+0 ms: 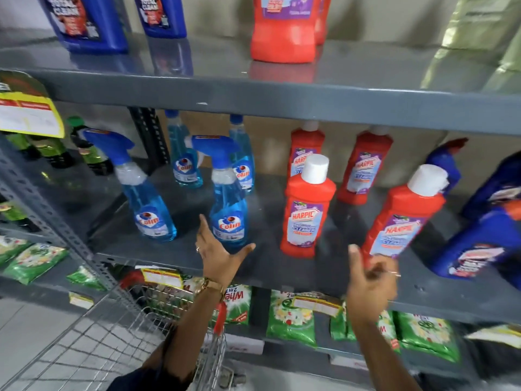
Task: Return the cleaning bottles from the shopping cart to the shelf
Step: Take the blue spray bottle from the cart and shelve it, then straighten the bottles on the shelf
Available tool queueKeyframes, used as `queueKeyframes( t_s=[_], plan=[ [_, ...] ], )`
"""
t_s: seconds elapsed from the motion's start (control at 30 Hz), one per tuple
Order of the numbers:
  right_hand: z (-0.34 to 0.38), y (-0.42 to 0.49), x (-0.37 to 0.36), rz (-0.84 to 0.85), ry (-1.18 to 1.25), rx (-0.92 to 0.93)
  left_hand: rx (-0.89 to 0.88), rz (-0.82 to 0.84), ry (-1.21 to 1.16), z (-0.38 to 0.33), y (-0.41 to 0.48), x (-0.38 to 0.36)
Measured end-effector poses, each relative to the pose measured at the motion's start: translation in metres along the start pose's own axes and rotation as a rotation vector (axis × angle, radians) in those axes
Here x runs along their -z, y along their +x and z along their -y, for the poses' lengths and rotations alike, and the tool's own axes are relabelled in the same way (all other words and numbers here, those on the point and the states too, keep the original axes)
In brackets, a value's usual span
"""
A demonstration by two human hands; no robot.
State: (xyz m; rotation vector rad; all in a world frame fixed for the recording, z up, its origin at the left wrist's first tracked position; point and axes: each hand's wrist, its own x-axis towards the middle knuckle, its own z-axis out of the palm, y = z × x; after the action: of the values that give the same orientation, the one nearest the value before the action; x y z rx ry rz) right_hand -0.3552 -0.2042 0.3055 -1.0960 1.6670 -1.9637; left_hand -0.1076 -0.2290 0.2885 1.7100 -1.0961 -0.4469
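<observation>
A blue Colin spray bottle [229, 213] stands near the front of the grey middle shelf [282, 268]. My left hand [218, 255] is open just in front of its base, fingers spread, holding nothing. A red Harpic bottle [400, 218] with a white cap leans right at the shelf's front. My right hand [372, 277] grips its bottom edge, thumb up on the left and fingers curled beneath. Another red Harpic bottle [307, 210] stands between the two. The wire shopping cart [112, 334] is below my left arm; its inside is mostly out of view.
More Colin bottles [146, 198] and red Harpic bottles [363, 165] stand further back. Dark blue bottles [476, 244] crowd the shelf's right end. The top shelf holds blue jugs [84, 21] and a red jug [282, 32]. Green detergent packs [293, 320] fill the lower shelf.
</observation>
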Motion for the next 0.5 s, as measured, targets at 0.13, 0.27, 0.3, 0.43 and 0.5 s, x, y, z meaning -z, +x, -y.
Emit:
queueKeyframes(
  t_s=[0.13,0.27,0.3,0.43,0.5],
  plan=[
    [-0.031,0.051,0.026,-0.083,-0.302,-0.049,0.02,-0.067,0.115,0.0,0.009,-0.014],
    [-0.037,0.065,0.023,0.212,-0.333,-0.175,0.007,-0.11,0.139,0.004,0.01,-0.02],
    [-0.038,0.065,0.022,0.205,-0.375,-0.183,0.006,-0.113,0.141,0.004,0.01,-0.02],
    [-0.04,0.055,0.018,0.11,-0.441,-0.152,-0.032,-0.126,0.165,0.004,0.008,-0.017],
    [-0.042,0.054,0.016,0.112,-0.459,-0.136,-0.037,-0.128,0.174,0.006,0.008,-0.016]
  ],
)
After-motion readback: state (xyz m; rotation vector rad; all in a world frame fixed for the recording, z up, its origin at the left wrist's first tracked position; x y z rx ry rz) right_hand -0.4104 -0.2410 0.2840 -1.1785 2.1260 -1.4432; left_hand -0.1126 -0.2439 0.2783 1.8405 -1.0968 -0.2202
